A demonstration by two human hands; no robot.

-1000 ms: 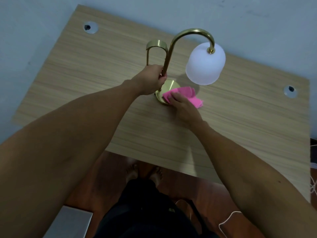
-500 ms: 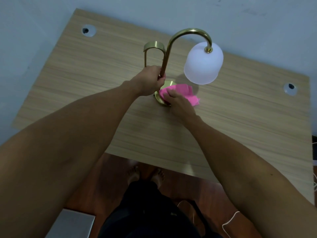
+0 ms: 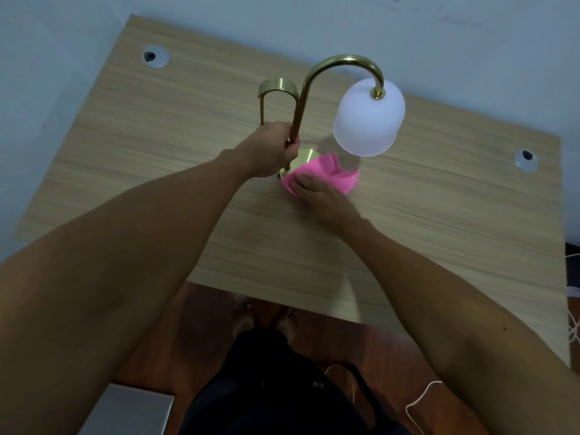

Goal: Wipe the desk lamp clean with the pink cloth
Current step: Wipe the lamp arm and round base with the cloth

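Note:
A brass desk lamp (image 3: pixel 340 62) with a curved neck and a frosted white shade (image 3: pixel 367 120) stands mid-desk on a round brass base (image 3: pixel 306 155). A brass arched handle (image 3: pixel 277 86) rises beside the stem. My left hand (image 3: pixel 273 149) is closed around the lower stem. My right hand (image 3: pixel 317 194) presses the crumpled pink cloth (image 3: pixel 323 174) onto the base's near right side, covering most of it.
The light wooden desk (image 3: pixel 439 221) stands against a pale wall, with round cable grommets at the back left (image 3: pixel 153 56) and right (image 3: pixel 525 158). Below its front edge are a red-brown floor, my feet, a grey box (image 3: pixel 131 412) and a white cord (image 3: pixel 420 400).
My right hand slid the pink cloth across the lamp base, toward the stem and then back to the base's near side. My left hand kept its grip on the stem.

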